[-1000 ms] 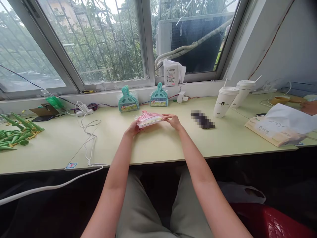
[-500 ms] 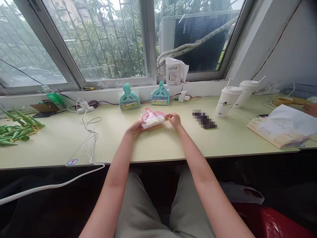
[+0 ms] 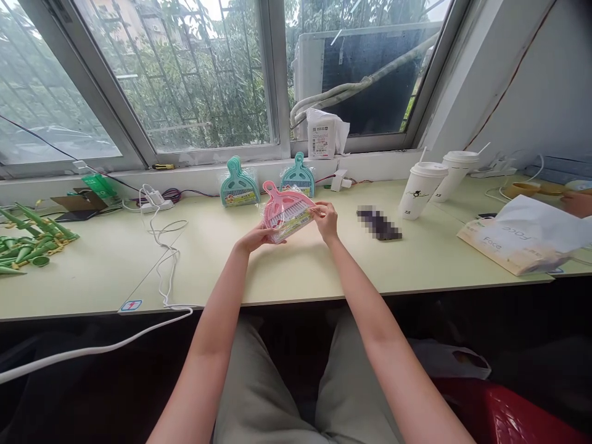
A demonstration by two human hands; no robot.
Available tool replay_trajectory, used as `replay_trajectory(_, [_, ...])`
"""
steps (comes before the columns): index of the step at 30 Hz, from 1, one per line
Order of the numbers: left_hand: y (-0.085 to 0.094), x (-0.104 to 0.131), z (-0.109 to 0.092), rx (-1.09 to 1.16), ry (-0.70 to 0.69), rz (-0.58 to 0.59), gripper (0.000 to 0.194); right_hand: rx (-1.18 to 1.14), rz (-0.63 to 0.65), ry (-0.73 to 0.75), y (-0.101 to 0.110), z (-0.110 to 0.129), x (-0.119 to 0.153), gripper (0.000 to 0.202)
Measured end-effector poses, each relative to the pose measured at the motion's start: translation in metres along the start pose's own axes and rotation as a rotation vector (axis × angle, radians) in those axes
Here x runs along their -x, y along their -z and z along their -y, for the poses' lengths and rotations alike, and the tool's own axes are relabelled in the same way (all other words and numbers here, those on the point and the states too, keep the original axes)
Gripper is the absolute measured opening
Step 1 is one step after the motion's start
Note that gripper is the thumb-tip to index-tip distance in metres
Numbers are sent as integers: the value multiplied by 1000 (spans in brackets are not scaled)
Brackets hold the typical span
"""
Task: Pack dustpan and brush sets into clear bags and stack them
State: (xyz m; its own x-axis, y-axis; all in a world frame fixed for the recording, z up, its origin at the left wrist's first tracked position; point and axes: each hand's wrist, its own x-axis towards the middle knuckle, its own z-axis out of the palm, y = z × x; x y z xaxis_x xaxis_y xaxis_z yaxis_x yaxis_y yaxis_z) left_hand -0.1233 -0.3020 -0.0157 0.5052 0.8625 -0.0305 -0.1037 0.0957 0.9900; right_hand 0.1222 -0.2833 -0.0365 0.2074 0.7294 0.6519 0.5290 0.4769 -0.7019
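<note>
A pink dustpan and brush set (image 3: pixel 287 213) in clear plastic wrap is held between both hands above the table, tilted with its handle up and to the left. My left hand (image 3: pixel 257 237) grips its lower left corner, fingers partly beneath it. My right hand (image 3: pixel 326 221) pinches its right edge. Behind it a wrapped teal dustpan set (image 3: pixel 296 172) stands upright against the wall under the sill, partly hidden by the pink one. Left of that stand several more teal dustpan sets (image 3: pixel 239 184), close together.
White paper cups with straws (image 3: pixel 420 191) and a paper bag (image 3: pixel 522 237) stand on the right. A blurred dark object (image 3: pixel 379 223) lies nearer. Left are white cables (image 3: pixel 170 265) and green cone-shaped pieces (image 3: pixel 34 240). A tissue pack (image 3: pixel 322 137) sits on the sill. Another person's hand (image 3: pixel 576 202) shows far right.
The pink dustpan set has tipped up, so its front now faces me more and its handle rises before the right teal set. Both hands still hold it. The view has shifted slightly.
</note>
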Motion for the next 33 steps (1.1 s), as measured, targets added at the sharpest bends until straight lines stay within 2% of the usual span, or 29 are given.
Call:
replay_trajectory(3, [0,2,0,-14,-3,-24,69,-129,46,-119,-1,-1,0,34])
replay_trajectory(6, [0,3,-1,-16,-4,-39,77,-357,159,-357,1,-3,-1,50])
replay_trajectory(9, [-3,4,-4,-59,15,-35,80,-534,304,-591,5,-6,-2,33])
replay_trajectory(11, [-7,3,-5,-101,19,-16,75,-575,311,-660,7,-8,-2,23])
replay_trajectory(13, [-9,0,-3,-156,-21,-7,72,-587,260,-695,8,-7,-2,21])
replay_trajectory(15, [-7,-5,1,-212,-91,-48,75,-598,212,-711,5,-6,-1,21])
replay_trajectory(17, [-1,-10,8,-250,-160,-168,71,-605,182,-697,1,-4,1,22])
replay_trajectory(19, [10,-15,14,-258,-207,-318,59,-562,187,-640,-4,-4,3,21])
replay_trajectory(21, [22,-19,20,-258,-255,-446,48,-428,212,-537,-11,-6,5,16])
replay_trajectory(24, [38,-19,24,-336,-309,-577,34,-147,260,-380,-22,-10,10,11])
replay_trajectory(27, [53,-18,24,-573,-287,-708,20,33,272,-279,-37,-9,14,6])
replay_trajectory(29, [65,-17,20,-688,-257,-783,18,113,279,-214,-52,-4,13,5])
replay_trajectory(33, [103,-18,12,-798,-223,-868,18,284,322,-119,-92,7,1,9])
